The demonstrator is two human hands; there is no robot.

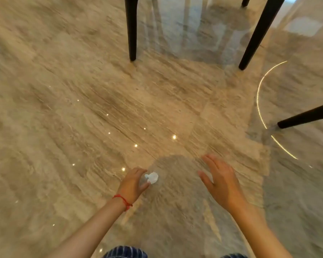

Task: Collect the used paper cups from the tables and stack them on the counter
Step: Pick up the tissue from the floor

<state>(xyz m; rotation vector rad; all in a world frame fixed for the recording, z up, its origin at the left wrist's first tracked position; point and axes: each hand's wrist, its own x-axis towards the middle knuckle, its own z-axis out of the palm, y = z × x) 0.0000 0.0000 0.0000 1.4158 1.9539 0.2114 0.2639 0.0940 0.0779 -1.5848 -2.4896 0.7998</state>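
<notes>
Left hand (132, 183) at crumpled white scrap (152, 177), maybe touching

We looked down on a polished beige stone floor (82, 108) with grey-brown streaks, blurred across most of the view. Dark, tapered furniture legs stood at the top: one straight leg (131, 28), one slanted leg (259, 32), and another (306, 115) entering from the right edge. We noted small bright light reflections (174, 137) and a thin curved light streak (259, 97) on the gloss.
</notes>
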